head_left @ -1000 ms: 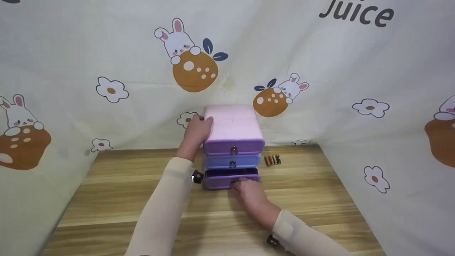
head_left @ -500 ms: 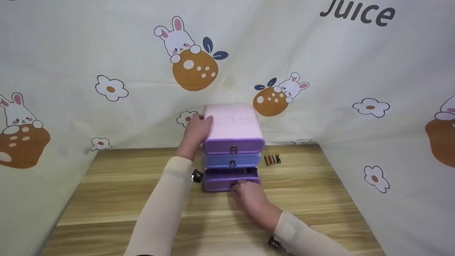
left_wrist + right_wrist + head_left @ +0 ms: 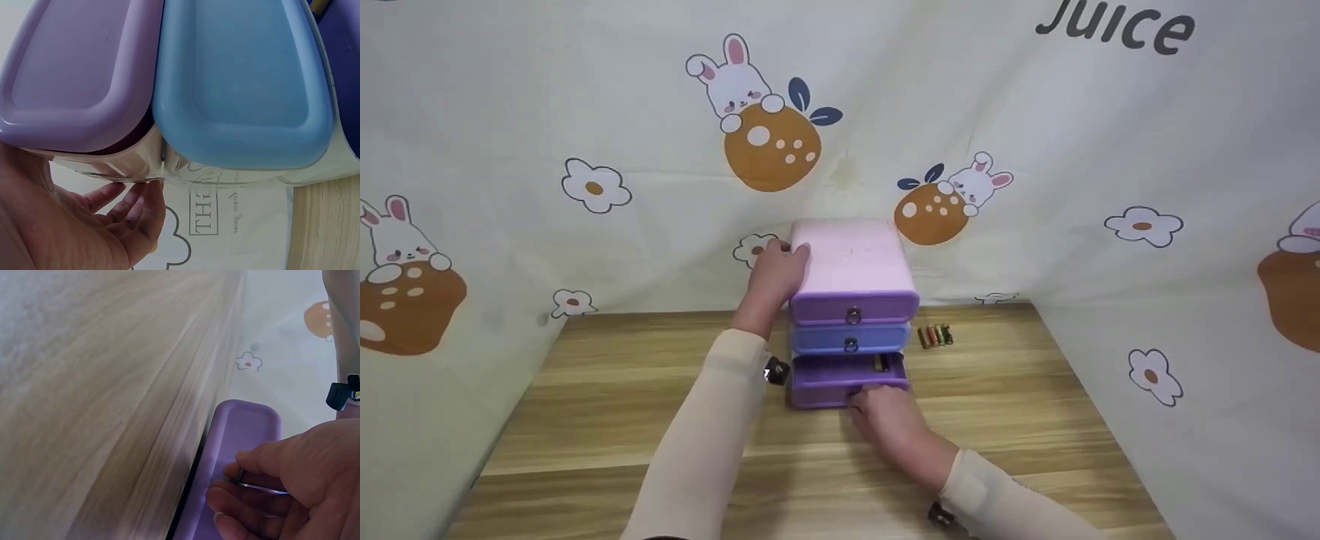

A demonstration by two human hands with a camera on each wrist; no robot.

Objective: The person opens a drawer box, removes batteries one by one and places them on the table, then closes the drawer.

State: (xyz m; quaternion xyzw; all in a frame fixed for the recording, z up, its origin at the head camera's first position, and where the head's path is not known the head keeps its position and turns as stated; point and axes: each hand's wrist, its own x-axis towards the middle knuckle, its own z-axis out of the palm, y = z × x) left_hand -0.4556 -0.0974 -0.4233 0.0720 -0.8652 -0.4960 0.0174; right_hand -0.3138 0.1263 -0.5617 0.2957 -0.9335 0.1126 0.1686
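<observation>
A small three-drawer cabinet (image 3: 851, 255) with a pink top stands at the back of the table. My left hand (image 3: 775, 274) rests against its upper left side; the left wrist view shows the fingers touching that wall, thumb hidden. With thumb and fingertips, my right hand (image 3: 891, 416) pinches the small metal ring pull (image 3: 240, 476) of the bottom purple drawer (image 3: 817, 394), which is pulled out. Inside, at the right, lie small cylinders that look like batteries (image 3: 881, 363). The upper purple drawer (image 3: 817, 308) and the blue drawer (image 3: 817, 339) are pushed in.
Several small batteries (image 3: 935, 336) lie in a row on the wood-grain table (image 3: 1005, 420), right of the cabinet. A white cloth (image 3: 660, 247) printed with rabbits and flowers hangs close behind the cabinet and along both sides.
The bottom drawer has come further out toward me with my right hand on its ring, showing its floor and the small cylinders inside. The left hand has stayed in place.
</observation>
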